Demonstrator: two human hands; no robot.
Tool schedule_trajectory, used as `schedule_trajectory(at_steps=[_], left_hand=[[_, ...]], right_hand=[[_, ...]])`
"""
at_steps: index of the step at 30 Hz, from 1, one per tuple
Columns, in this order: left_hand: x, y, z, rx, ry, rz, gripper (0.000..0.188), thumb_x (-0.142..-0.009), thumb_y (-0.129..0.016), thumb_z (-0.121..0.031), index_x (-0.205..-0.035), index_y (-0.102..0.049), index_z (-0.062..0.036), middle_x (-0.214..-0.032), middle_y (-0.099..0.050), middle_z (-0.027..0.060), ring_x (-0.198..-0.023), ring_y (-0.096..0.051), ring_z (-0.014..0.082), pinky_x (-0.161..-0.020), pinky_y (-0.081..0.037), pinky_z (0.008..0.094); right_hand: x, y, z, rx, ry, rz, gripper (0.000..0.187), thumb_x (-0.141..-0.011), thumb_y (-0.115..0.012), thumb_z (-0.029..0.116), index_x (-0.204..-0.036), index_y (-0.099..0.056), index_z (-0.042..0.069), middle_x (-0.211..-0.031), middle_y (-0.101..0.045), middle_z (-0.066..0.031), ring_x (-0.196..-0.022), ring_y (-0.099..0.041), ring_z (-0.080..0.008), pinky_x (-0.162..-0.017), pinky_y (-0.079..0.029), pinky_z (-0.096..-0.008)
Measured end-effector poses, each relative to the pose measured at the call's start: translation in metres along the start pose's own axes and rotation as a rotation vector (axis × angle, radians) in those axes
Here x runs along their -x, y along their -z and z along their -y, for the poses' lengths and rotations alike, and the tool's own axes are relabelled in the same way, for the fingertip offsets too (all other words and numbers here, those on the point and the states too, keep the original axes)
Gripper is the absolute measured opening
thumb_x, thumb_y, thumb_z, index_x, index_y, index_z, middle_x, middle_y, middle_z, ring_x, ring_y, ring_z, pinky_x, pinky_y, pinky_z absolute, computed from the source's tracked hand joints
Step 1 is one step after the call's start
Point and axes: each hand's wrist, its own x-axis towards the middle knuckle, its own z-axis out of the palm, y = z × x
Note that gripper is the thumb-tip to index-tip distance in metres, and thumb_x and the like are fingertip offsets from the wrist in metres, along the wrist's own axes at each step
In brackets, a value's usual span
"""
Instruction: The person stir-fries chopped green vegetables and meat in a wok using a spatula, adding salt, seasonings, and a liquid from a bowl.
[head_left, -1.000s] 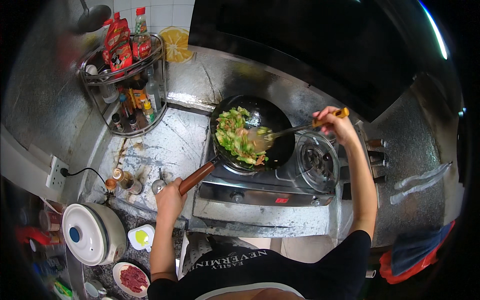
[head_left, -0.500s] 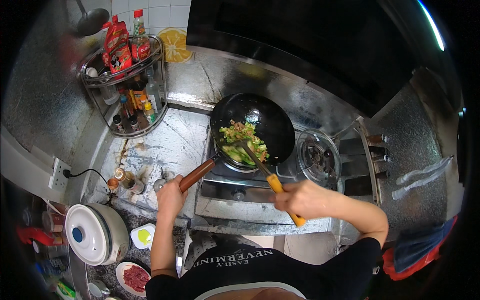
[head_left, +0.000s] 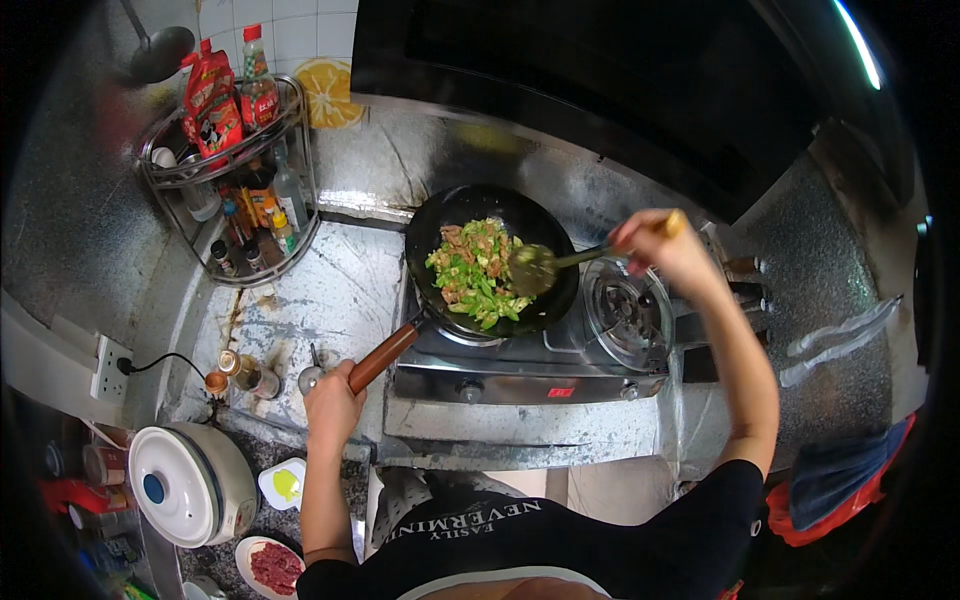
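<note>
On the left side of the stove, a black wok (head_left: 462, 203) holds chopped green peppers with browned meat pieces (head_left: 478, 270). My left hand (head_left: 335, 405) is closed around the end of the wok's brown wooden handle (head_left: 385, 358). Raised right of the wok, my right hand (head_left: 665, 248) grips a spatula by its yellow handle end (head_left: 676, 222). The blade of the spatula (head_left: 533, 270) is inside the wok, at the right side of the food.
Right of the wok is a second burner (head_left: 630, 315). A corner rack (head_left: 228, 165) of sauce bottles stands far left; a spice jar (head_left: 250, 374) is on the counter below it. A white lidded pot (head_left: 190, 485) and a plate of raw meat (head_left: 272, 568) sit near left. The black hood (head_left: 580, 90) overhangs.
My right hand has moved up and to the right with the spatula, whose shaft now slants the other way. The food sits more centrally in the wok. My left hand keeps its hold.
</note>
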Motion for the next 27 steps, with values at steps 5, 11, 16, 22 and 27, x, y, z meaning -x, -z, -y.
schedule_trajectory(at_steps=[5,11,16,22,27], left_hand=[[-0.001,0.001,-0.003,-0.009,0.001,0.006,0.026,-0.065,-0.066,-0.010,-0.087,-0.053,-0.0070,-0.077,-0.059,0.0163,-0.074,-0.057,0.0338,-0.063,-0.045,0.0421],[-0.001,-0.003,0.000,0.015,0.003,-0.006,0.025,-0.064,-0.065,-0.008,-0.085,-0.051,-0.0059,-0.079,-0.059,0.0164,-0.074,-0.057,0.0340,-0.064,-0.045,0.0419],[0.002,-0.001,0.003,0.024,0.013,-0.011,0.026,-0.064,-0.065,-0.007,-0.086,-0.052,-0.0056,-0.079,-0.059,0.0165,-0.074,-0.057,0.0345,-0.064,-0.044,0.0419],[-0.002,-0.002,-0.004,0.030,0.004,0.010,0.025,-0.064,-0.065,-0.007,-0.086,-0.052,-0.0063,-0.077,-0.059,0.0161,-0.074,-0.057,0.0340,-0.064,-0.044,0.0417],[-0.001,-0.001,-0.002,0.038,0.011,0.003,0.026,-0.064,-0.065,-0.007,-0.086,-0.052,-0.0069,-0.076,-0.059,0.0158,-0.074,-0.057,0.0334,-0.064,-0.044,0.0413]], right_hand=[[-0.045,0.046,0.001,0.045,-0.165,-0.148,0.035,-0.083,-0.051,0.032,-0.069,-0.055,0.000,-0.065,-0.060,-0.0097,-0.038,-0.050,-0.0079,-0.036,-0.041,-0.0160],[-0.083,-0.024,-0.028,-0.388,-0.134,-0.149,0.033,-0.085,-0.048,0.028,-0.072,-0.054,-0.002,-0.067,-0.061,-0.0114,-0.039,-0.052,-0.0099,-0.037,-0.044,-0.0175],[-0.053,0.015,0.011,-0.094,-0.204,-0.086,0.035,-0.085,-0.048,0.029,-0.067,-0.055,-0.001,-0.068,-0.061,-0.0122,-0.036,-0.050,-0.0070,-0.033,-0.039,-0.0134],[-0.072,-0.030,-0.038,-0.628,-0.286,-0.128,0.023,-0.086,-0.044,0.016,-0.080,-0.053,-0.004,-0.081,-0.061,-0.0147,-0.050,-0.058,-0.0124,-0.043,-0.049,-0.0150],[-0.055,0.014,-0.022,-0.313,-0.172,-0.160,0.019,-0.080,-0.044,0.011,-0.078,-0.053,-0.006,-0.080,-0.061,-0.0162,-0.043,-0.054,-0.0112,-0.039,-0.047,-0.0176]])
